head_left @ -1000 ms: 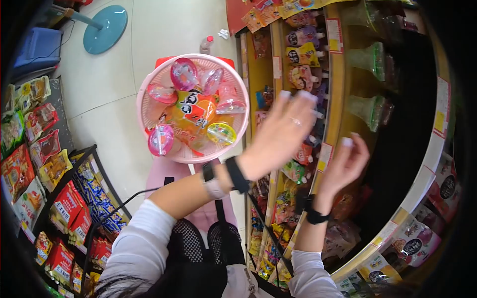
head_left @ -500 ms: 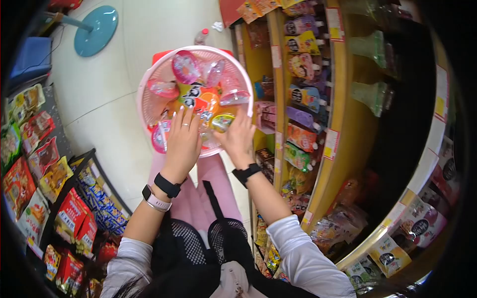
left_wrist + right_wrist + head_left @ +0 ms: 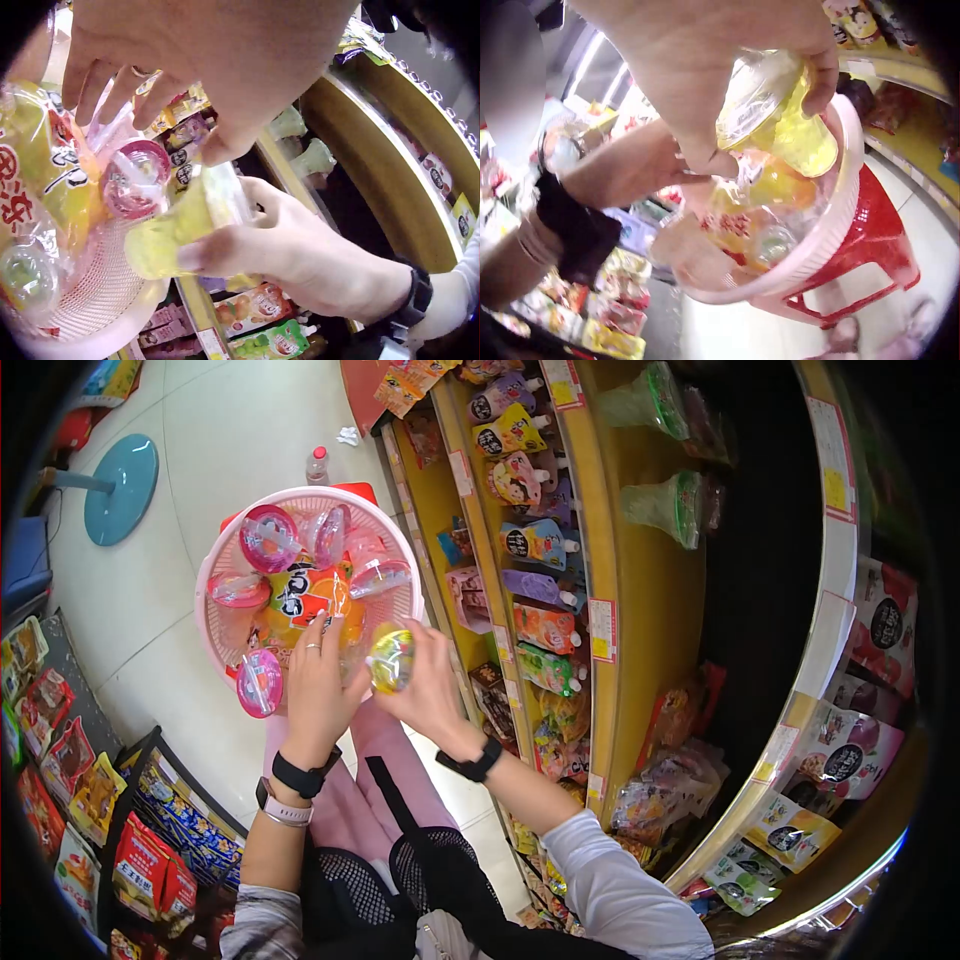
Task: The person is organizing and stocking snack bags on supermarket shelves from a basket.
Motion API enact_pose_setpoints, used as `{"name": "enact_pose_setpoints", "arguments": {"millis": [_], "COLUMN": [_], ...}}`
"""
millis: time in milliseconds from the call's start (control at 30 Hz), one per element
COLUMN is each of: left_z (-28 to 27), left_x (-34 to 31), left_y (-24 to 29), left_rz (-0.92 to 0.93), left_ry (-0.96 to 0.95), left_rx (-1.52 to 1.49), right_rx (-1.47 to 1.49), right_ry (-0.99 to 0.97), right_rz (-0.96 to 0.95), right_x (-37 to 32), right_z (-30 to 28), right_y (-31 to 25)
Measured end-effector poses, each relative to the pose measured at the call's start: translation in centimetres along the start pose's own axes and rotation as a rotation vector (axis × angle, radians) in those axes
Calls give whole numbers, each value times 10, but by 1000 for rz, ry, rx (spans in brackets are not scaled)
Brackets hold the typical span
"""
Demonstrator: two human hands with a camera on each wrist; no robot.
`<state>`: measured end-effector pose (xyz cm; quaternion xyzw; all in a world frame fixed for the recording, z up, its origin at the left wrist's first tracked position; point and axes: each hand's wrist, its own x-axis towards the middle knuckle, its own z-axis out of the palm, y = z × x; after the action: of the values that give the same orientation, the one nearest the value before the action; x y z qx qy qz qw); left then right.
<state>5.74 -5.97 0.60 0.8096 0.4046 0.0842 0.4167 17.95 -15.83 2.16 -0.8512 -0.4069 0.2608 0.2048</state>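
Note:
In the head view my right hand [image 3: 430, 685] grips a yellow jelly cup [image 3: 392, 660] with a clear film lid, over the near right rim of a pink plastic basket [image 3: 203, 610]. The right wrist view shows the tapered yellow cup tilted between thumb and fingers. Beside it, my left hand [image 3: 322, 685] reaches over the basket with fingers extended, fingertips by an orange snack bag [image 3: 335, 582]. Around that bag lie several pink-lidded cups, one of them a cup [image 3: 260, 682] at the near left rim.
A red stool [image 3: 855, 255] supports the basket. Shelves of drink pouches [image 3: 545, 625] rise on the right, with green-lidded cups [image 3: 670, 510] on a higher tier. Packaged snacks [image 3: 150, 870] fill a rack on the left. A small bottle [image 3: 317, 465] stands on the floor beyond.
Both hands came from the right-hand shelves back to the basket. The right hand then took the yellow cup and lifted it from among the others. The head view has shifted right.

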Motion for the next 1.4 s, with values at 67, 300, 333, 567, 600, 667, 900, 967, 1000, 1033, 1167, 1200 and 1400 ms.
{"name": "enact_pose_setpoints", "arguments": {"millis": [67,300,333,567,600,667,900,967,1000,1033,1167,1200,1400], "left_z": [-2,14,24,89,94,105,127,135,139,142,144,145,110], "left_x": [5,47,54,68,73,79,109,119,125,129,133,133,102], "left_y": [15,143,168,275,278,283,305,313,318,322,327,327,272], "left_rz": [27,514,613,787,819,848,816,802,788,772,726,743,758], "left_ry": [0,-76,-44,-34,-9,6,135,204,198,192,24,56,32], "left_rx": [-27,-360,-404,-558,-537,-518,-407,-411,-391,-372,-323,-337,-385], "right_rx": [33,253,252,286,140,135,107,106,94,80,261,139,-99], "right_ry": [25,477,536,624,616,623,524,519,517,514,511,518,516], "right_rz": [38,126,144,239,269,244,182,187,151,115,119,164,292], "right_x": [-13,-34,-30,-11,-7,0,39,51,56,60,65,66,59], "right_z": [-35,-180,-201,-275,-279,-285,-313,-323,-327,-330,-341,-342,-333], "right_y": [-2,26,26,101,109,127,152,161,167,172,176,176,142]}}
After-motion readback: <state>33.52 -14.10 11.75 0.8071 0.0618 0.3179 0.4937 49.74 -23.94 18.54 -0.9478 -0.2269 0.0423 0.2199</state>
